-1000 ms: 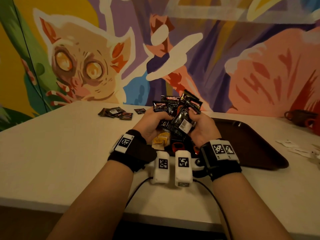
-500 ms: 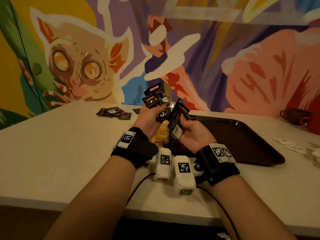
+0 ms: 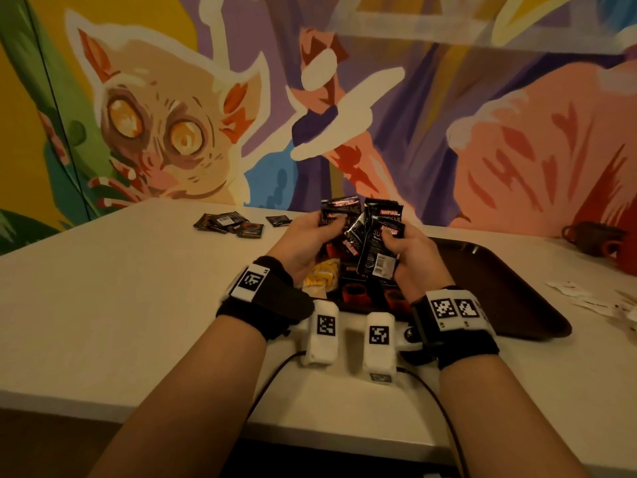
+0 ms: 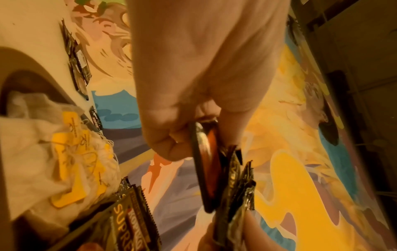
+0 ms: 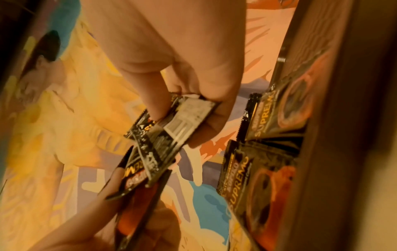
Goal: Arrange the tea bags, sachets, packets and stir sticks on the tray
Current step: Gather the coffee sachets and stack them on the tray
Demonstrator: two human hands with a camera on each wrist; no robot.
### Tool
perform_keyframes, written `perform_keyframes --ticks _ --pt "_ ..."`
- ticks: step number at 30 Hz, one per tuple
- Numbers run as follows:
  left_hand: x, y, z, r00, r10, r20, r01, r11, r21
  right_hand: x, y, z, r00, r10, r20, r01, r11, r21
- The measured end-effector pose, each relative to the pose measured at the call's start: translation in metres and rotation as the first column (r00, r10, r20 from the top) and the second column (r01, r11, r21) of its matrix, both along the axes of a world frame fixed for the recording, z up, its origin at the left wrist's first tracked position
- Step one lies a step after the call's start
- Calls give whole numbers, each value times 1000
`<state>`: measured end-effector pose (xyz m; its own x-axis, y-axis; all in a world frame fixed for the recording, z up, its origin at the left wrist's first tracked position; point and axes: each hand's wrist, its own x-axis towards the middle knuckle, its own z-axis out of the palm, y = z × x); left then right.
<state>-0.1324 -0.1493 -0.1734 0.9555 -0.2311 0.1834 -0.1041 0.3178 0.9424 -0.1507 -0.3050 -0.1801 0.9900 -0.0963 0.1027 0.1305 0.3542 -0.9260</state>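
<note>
Colourful animal mural (image 3: 165,132) on wall behind white table (image 3: 103,305); dim warm light.

Black sachets (image 3: 377,236) (yellow tea-bag tags (image 3: 322,276))

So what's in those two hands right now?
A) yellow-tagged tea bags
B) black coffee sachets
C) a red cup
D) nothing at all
B: the left hand and right hand each grip black sachets above the tray; the yellow-tagged tea bags lie below them, unheld.
</note>
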Motion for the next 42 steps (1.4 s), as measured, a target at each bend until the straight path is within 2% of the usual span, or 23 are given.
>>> perform_keyframes --ticks 2,8,11,15,17,19,21,22,25,27,28,30,31,32,35,37,39,42 --pt "0 1 0 1000 -25 -14 25 1000 -15 -3 1 2 999 36 17 -35 999 -14" --pt "-4 -6 -1 957 -267 -114 247 956 -159 -8 23 8 992 107 71 -103 993 -59" --pt "-4 -4 -1 953 -276 -128 248 948 -197 -6 32 11 991 108 78 -97 987 -124" --pt "-5 -1 -1 957 -258 -134 228 951 -207 0 36 15 997 47 66 -24 949 -314" --pt "-5 -3 -2 955 -263 -136 227 945 -235 5 38 17 997 -34 73 66 861 -504" --pt "-8 -6 0 962 -246 -120 208 942 -264 7 36 21 991 -91 99 134 716 -685" --pt "-10 -5 1 971 -219 -94 183 937 -298 5 34 26 984 -89 154 177 560 -810" --pt "-11 -5 2 973 -217 -78 184 934 -308 2 32 29 979 -58 195 196 524 -829" --pt "-11 -4 2 973 -223 -57 200 942 -271 -5 26 36 944 97 315 221 524 -822" --pt "-13 -3 4 971 -235 -55 215 947 -237 -10 23 40 916 172 361 245 472 -847" --pt "-13 -3 5 969 -240 -59 221 947 -234 -13 21 43 903 193 384 258 471 -843" --pt "-13 0 6 966 -247 -78 218 937 -273 -13 18 45 884 231 407 247 509 -824" --pt "-13 1 6 966 -243 -87 208 931 -298 -14 17 46 876 263 404 237 494 -836" --pt "-13 2 6 967 -237 -96 195 927 -319 -12 15 46 869 309 388 240 423 -874" --pt "-16 -1 8 955 -282 -93 229 899 -374 -7 15 45 865 438 245 238 71 -969" --pt "-16 -4 7 947 -309 -86 257 891 -374 -2 20 46 873 437 215 257 -37 -966" --pt "-15 -5 7 946 -310 -92 261 900 -349 4 23 48 869 423 256 296 -30 -955" --pt "-13 -4 7 925 -361 -115 303 886 -350 6 21 49 856 403 325 322 76 -944"
